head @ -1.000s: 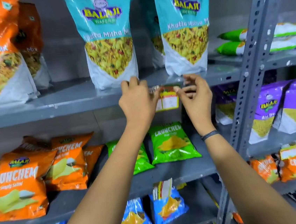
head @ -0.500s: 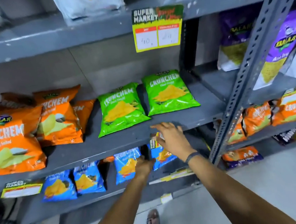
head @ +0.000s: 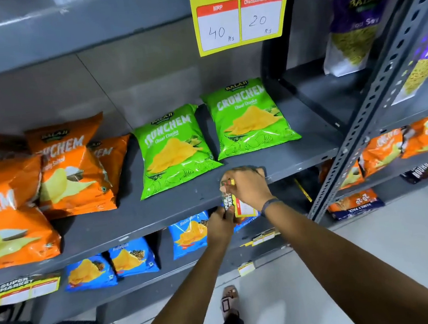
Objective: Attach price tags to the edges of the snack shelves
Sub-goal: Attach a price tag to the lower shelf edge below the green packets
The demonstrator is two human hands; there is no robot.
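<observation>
A yellow price tag (head: 242, 207) with a black header hangs at the front edge of the middle shelf (head: 160, 215), below the green Crunchem bags (head: 177, 150). My right hand (head: 248, 184) pinches the tag's top against the shelf edge. My left hand (head: 222, 224) grips the tag's lower left side from below. Another price tag (head: 241, 14), marked 40 and 20, hangs from the edge of the shelf above.
Orange Crunchem bags (head: 51, 179) fill the left of the middle shelf. Blue bags (head: 133, 257) lie on the shelf below, whose edge carries a tag (head: 26, 288) at the left. A perforated grey upright (head: 374, 92) stands to the right, with a sandalled foot (head: 229, 301) on the floor.
The view dropped from the upper shelf, where the 40/20 tag now hangs free. Both hands came down and now hold a new tag at the middle shelf edge.
</observation>
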